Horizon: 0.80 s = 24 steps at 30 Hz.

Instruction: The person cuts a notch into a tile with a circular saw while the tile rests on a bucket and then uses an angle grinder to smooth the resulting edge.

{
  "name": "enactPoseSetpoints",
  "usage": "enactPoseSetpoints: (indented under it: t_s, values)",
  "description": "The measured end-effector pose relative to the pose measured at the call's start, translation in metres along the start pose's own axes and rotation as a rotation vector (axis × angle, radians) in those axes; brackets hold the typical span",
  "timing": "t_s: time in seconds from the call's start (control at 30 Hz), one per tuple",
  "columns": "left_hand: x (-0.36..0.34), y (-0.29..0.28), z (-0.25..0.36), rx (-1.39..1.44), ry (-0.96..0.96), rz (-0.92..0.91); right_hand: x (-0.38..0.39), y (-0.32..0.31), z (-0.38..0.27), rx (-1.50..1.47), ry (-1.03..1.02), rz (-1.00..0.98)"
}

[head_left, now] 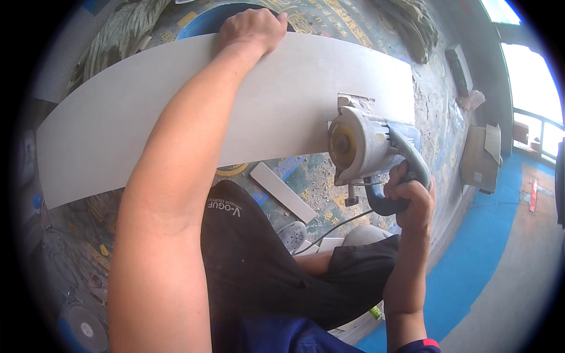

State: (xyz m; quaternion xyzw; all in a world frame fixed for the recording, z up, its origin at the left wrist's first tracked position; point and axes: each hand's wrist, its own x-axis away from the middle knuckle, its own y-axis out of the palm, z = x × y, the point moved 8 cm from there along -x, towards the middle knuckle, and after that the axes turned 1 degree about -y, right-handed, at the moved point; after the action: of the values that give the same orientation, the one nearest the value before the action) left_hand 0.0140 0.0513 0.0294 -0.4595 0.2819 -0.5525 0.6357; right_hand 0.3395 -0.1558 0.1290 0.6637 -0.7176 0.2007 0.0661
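A long pale-grey tile (282, 94) lies across the view in front of me. My left hand (253, 29) is closed over its far edge, the arm stretched across the slab; the fingertips are hidden. In my right hand (412, 197) is the rear handle of a dusty handheld circular saw (362, 141), with a yellowish round part on its left side. The saw's base plate rests on the tile near its right end, at the near edge. Where the blade meets the tile is hidden by the saw's body.
A blue round tub (203, 19) shows beyond the tile's far edge. Below the tile, a narrow tile strip (283, 191) lies on the debris-strewn floor, near the power cord (335, 228) and a grey perforated shoe (292, 236). A cardboard box (481, 159) stands at right.
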Motion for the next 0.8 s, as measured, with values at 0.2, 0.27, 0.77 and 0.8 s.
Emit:
enactPoseSetpoints:
  t_s: [0.2, 0.27, 0.77, 0.8]
  values:
    - [-0.0018, 0.0007, -0.0022, 0.016, 0.000, 0.016, -0.0007, 0.0001, 0.0015, 0.013, 0.002, -0.014]
    - [-0.0036, 0.0023, -0.0037, 0.029, -0.002, 0.025, -0.0004, 0.0011, 0.0010, 0.014, 0.006, -0.012]
    - [-0.0058, 0.0065, -0.0060, 0.044, -0.018, 0.057, 0.0003, 0.0017, 0.0000, 0.005, 0.011, -0.007]
    - [-0.0059, 0.0061, -0.0063, 0.039, -0.016, 0.053, 0.0005, 0.0021, 0.0000, -0.002, 0.012, 0.000]
